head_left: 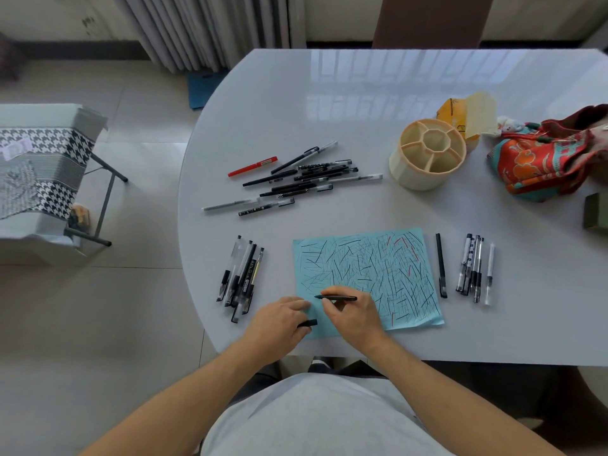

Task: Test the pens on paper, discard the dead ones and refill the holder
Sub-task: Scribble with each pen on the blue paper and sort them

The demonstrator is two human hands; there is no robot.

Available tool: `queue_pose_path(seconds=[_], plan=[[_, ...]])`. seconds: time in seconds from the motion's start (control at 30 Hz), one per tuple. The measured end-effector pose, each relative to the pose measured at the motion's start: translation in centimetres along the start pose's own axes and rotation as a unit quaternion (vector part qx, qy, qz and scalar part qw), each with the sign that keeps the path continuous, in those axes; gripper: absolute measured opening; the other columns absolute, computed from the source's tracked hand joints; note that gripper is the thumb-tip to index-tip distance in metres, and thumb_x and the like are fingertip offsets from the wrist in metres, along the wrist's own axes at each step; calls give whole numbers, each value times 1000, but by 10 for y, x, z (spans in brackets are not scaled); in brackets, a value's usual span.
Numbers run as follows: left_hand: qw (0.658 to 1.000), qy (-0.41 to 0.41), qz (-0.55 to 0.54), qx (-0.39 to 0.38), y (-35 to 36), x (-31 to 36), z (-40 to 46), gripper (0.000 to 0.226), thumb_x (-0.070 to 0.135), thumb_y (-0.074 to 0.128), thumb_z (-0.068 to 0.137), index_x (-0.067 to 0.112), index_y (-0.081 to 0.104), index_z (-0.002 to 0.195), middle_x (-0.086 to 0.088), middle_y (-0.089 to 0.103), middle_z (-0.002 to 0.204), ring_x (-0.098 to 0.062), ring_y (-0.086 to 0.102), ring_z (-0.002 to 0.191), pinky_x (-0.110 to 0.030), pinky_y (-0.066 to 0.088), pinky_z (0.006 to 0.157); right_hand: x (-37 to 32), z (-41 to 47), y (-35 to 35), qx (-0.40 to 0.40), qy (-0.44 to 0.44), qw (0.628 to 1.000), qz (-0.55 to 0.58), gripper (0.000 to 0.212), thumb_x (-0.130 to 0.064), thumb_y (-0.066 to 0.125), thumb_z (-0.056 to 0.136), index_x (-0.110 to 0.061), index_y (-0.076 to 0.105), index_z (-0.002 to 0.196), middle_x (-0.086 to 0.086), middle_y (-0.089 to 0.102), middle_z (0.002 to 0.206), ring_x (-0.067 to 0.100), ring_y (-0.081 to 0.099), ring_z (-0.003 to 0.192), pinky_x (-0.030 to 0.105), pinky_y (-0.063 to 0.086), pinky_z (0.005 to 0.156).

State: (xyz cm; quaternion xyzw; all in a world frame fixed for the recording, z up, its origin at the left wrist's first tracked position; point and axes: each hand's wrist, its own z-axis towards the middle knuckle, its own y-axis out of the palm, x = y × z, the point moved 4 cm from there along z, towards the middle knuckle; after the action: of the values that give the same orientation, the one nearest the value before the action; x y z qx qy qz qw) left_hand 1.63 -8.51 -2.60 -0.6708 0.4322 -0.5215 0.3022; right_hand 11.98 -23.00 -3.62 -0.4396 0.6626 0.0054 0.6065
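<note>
My right hand [353, 312] grips a black pen [339, 297], its tip pointing left over the lower left of the blue paper [378, 268], which is covered in scribbled lines. My left hand [279, 319] rests on the paper's left edge and holds a black pen cap [308, 322]. A pile of several pens [302, 179] lies behind the paper. Several pens [241, 278] lie grouped to its left. A lone black pen [441, 264] and several more pens [473, 268] lie to its right. The cream pen holder [427, 154] stands empty at the back right.
A yellow tissue pack [467, 115] sits behind the holder. A colourful cloth bag [552, 159] and a green box [597, 210] occupy the table's right side. The white table [329, 103] has a curved left edge. A houndstooth-covered stand [42, 166] stands on the floor to the left.
</note>
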Motion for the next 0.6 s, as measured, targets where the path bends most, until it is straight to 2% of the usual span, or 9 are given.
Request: queue_pose_path(seconds=[0.13,0.2,0.27,0.33,0.4,0.53,0.6], plan=[[1000,-10,-18,-14,2,-2,-1,32,41,53,95,18,74,104,7,57,140,-13,47,132,-29,38,108,2,6,-10,46,28,998,-26,11,-13,73,81,-24,75,82,-16,68,67,-2,65,65,8,48,65],[999,-18,-31,-19,4,-4,0,32,41,53,95,19,74,103,8,56,141,-11,46,133,-28,37,109,4,8,-16,55,49,997,-8,15,-14,72,81,-28,72,78,-16,66,61,0,65,62,9,48,60],[998,-35,-55,-20,2,-5,1,31,42,54,95,19,74,102,10,58,138,-9,47,131,-28,42,105,7,8,-20,48,85,993,64,15,-12,71,84,-26,72,78,-9,70,63,7,68,59,20,55,60],[996,-54,-77,-12,0,-6,3,32,43,54,95,19,74,105,11,62,132,-9,53,125,-29,46,100,8,6,-22,32,129,974,183,11,-8,68,89,-15,74,83,6,75,72,21,70,61,38,60,64],[992,-76,-96,0,-2,-7,4,35,46,54,95,21,73,112,12,64,130,-8,56,119,-30,47,99,5,2,-24,13,142,949,280,11,-2,65,94,-2,72,86,16,73,75,26,68,62,44,59,65],[989,-95,-113,4,-4,-4,7,39,51,52,95,26,71,117,16,64,126,-5,58,113,-30,48,96,-2,-9,-23,-17,135,930,341,12,4,61,96,9,69,87,20,69,72,24,64,58,34,57,58],[989,-87,-122,3,-8,4,11,35,51,51,95,27,72,110,17,68,111,-4,60,98,-28,51,84,-3,-12,-21,-23,139,926,351,12,5,61,96,11,68,88,20,69,73,22,64,58,32,58,59]])
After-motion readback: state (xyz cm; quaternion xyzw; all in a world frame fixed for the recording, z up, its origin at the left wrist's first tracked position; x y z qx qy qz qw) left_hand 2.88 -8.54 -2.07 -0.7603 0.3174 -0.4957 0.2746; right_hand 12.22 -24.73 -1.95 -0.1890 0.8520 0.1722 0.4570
